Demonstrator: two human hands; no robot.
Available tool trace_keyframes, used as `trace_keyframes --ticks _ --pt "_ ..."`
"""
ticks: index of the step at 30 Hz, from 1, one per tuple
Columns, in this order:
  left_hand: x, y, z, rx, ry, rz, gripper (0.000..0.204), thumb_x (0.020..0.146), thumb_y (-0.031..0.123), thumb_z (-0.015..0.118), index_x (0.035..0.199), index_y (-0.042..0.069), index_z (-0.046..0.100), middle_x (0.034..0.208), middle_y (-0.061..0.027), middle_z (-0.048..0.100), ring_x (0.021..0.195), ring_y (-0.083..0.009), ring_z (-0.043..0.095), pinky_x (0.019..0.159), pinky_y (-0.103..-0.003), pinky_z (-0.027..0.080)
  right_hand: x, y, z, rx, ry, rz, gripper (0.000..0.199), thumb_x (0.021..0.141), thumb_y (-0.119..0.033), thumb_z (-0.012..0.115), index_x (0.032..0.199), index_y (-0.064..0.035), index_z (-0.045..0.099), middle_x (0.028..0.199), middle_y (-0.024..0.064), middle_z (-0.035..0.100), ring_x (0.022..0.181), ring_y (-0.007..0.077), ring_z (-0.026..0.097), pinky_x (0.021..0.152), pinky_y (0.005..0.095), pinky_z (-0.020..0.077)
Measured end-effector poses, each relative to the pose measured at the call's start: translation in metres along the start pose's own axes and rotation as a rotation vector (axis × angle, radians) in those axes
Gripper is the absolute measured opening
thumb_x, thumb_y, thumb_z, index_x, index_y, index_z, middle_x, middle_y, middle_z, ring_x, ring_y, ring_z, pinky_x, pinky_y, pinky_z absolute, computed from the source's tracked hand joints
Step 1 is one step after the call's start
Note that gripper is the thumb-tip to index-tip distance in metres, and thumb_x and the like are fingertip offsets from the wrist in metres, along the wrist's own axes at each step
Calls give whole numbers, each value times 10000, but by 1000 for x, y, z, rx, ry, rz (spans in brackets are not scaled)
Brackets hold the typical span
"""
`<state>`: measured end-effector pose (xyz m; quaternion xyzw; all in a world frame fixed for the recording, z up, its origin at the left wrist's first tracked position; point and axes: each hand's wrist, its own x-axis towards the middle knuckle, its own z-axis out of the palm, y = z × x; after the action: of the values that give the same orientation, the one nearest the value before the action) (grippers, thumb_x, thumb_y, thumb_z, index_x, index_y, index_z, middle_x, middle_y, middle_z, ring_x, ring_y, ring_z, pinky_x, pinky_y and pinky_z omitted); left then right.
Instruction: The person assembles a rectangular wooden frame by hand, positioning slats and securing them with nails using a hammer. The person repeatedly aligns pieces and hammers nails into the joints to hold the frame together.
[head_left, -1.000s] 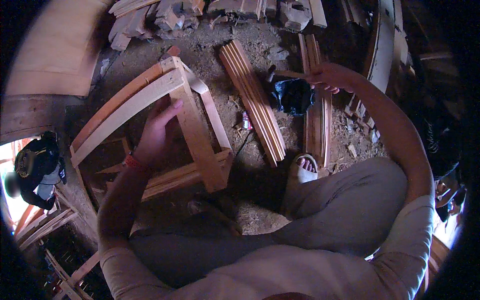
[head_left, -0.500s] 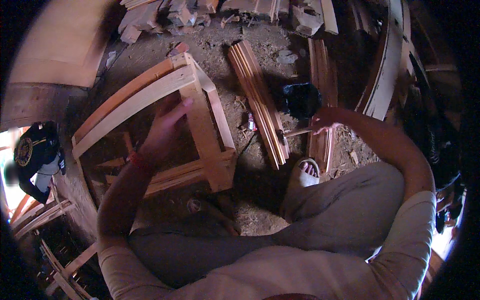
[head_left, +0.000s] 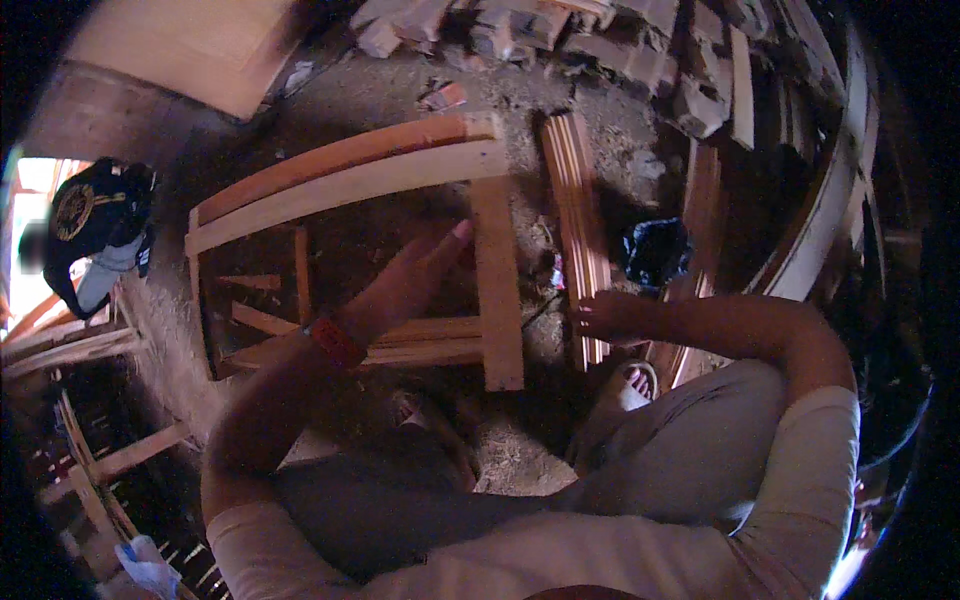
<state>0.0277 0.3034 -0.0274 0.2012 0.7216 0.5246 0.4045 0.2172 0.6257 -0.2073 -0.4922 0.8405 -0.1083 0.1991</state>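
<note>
Seated on a dusty earthen floor (head_left: 520, 470) strewn with sawdust, knees drawn up, grey trousers and a pale long-sleeved top in view. Left hand (head_left: 415, 275) stretched forward, fingers nearly straight and loosely spread, fingertips reaching the upright post of a wooden chair frame (head_left: 400, 180) lying on the ground ahead; nothing clasped, only laid against the wood. Red band (head_left: 335, 340) round that wrist. Right hand (head_left: 610, 318) lower and to the right, curled partly closed, knuckles up, hovering just over the near end of a bundle of grooved wooden strips (head_left: 578, 215) (whether anything small is pinched in it cannot be told, fingers hidden underneath). Frame made of two long curved rails across the top, a pale square post running down toward the lap, and thinner crosspieces inside. Strips lying just right of the post, parallel to it. Dark crumpled cloth (head_left: 655, 250) beyond the right hand, beside more curved timber (head_left: 830, 200) along the right. Pile of cut wood blocks (head_left: 560, 30) at the far edge. Sandalled foot (head_left: 630, 385) peeking out beneath the right forearm. Dark bag with a round emblem (head_left: 95, 215) off to the far left.
</note>
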Motion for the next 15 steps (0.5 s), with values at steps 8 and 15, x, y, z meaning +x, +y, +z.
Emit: trace_keyframes --ticks 8,15 --pt "-53 -2 -16 220 -2 -343 570 1076 491 451 1293 -20 581 1186 -86 659 1133 -147 578 1034 -325 443 15 18 1 303 -155 109 319 956 -242 571 1196 -35 614 1173 179 637 1058 357 630 875 463 552" --pt "-51 -7 0 -121 94 -239 470 1083 407 497 1321 9 575 1208 -46 629 1082 -124 560 992 -307 455 19 20 8 189 -197 82 222 902 -201 602 1064 -57 647 1031 111 617 1005 301 620 824 430 525"
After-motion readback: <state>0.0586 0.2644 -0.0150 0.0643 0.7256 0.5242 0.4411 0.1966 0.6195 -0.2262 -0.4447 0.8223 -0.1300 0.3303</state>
